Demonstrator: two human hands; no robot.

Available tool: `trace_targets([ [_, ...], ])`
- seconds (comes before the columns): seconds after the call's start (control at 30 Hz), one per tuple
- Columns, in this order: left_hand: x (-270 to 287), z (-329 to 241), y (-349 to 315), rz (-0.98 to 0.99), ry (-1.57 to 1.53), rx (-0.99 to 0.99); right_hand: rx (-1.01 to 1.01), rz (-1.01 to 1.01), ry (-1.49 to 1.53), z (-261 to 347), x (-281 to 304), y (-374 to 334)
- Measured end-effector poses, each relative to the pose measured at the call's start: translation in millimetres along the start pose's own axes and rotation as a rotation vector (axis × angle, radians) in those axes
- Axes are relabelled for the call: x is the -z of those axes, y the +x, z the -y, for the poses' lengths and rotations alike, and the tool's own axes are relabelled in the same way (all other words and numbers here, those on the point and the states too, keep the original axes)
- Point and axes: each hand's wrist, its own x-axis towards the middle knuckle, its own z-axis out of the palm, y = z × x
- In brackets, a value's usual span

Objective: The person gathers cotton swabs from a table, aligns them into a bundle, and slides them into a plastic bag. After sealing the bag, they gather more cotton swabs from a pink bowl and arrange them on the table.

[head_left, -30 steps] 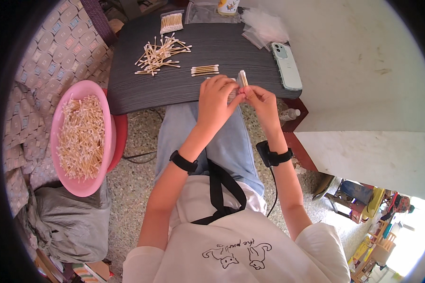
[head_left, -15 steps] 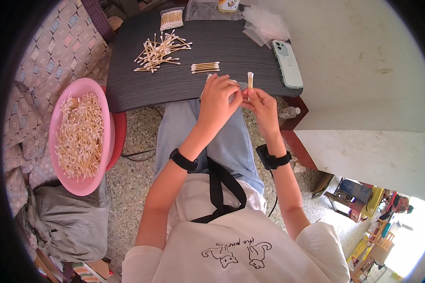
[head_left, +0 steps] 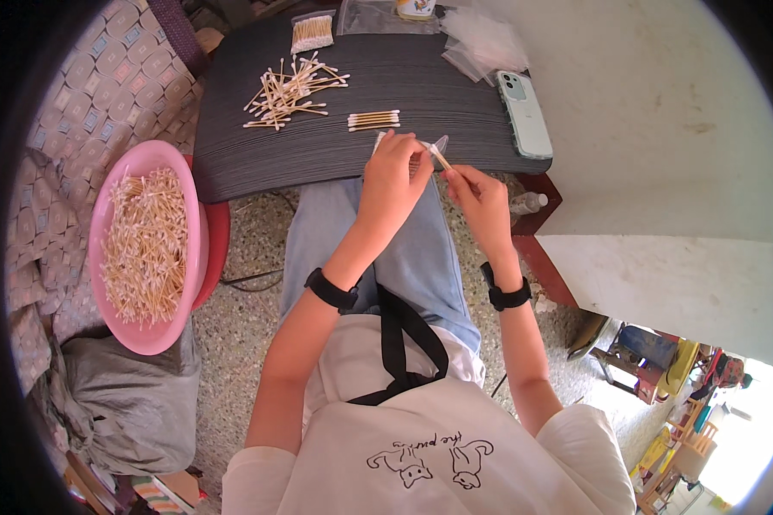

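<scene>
Evidently, a few cotton swabs (head_left: 441, 158) slant towards a clear bag (head_left: 442, 144), pinched between the right hand's (head_left: 481, 199) closed thumb and fingers — probably to leave the upper tips free. The left hand (head_left: 390, 176), curled round the bag, seems to steady it. Just beyond, a swab row (head_left: 374, 120) lies parallel on the dark table (head_left: 447, 94), presumably for easy grasping — the loose pile (head_left: 292, 96) sits farther left.

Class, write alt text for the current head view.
A person's right hand holds cotton swabs by a clear bag in the left hand. On the dark table lie loose swabs and a phone; at left, a pink basin holds many more.
</scene>
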Motion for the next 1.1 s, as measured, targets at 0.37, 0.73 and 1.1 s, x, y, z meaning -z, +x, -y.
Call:
trace_targets([
  [0.37,6,-7,0,0.094,0.131,-0.079,0.144,0.08,-0.264,13,13,-1],
  [0.73,3,-2,-10,0.155,0.241,-0.17,0.544,0.023,-0.5,0,2,13],
  [1.1,38,10,-17,0.31,0.313,-0.154,0.513,0.081,-0.47,2,2,19],
])
